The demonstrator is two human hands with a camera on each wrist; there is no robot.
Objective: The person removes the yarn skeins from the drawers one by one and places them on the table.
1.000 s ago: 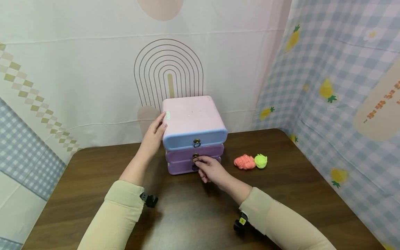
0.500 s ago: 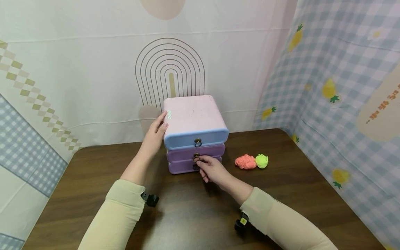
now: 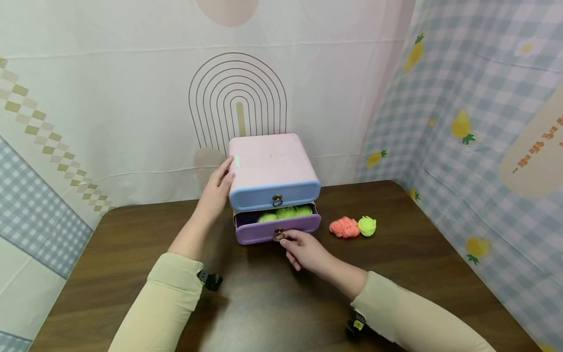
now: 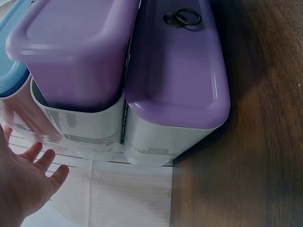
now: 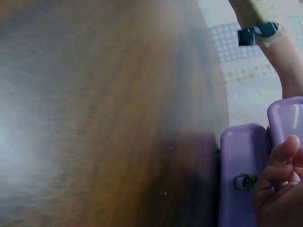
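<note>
A small chest with a pink top [image 3: 270, 161] stands against the back cloth. Its middle purple drawer [image 3: 259, 233] is pulled partway out and shows light green yarn balls [image 3: 288, 212] inside. My right hand [image 3: 308, 251] pinches the ring pull [image 3: 279, 236] on that drawer's front. My left hand [image 3: 214, 190] rests against the chest's left side, fingers extended toward the top edge. Above, the blue drawer [image 3: 250, 199] is closed. The bottom purple drawer [image 4: 177, 71], with its own ring, sits closed in the left wrist view; in the head view the middle drawer hides it.
Right of the chest, an orange-pink yarn bundle [image 3: 344, 228] and a small yellow-green yarn ball [image 3: 367, 226] lie side by side on the dark wooden table [image 3: 272, 303]. Patterned cloth hangs behind the table and along both sides.
The middle purple drawer has slid out toward me, uncovering the green yarn. My right hand has come nearer, keeping its grip on the ring pull; my left hand stays at the chest's side.
</note>
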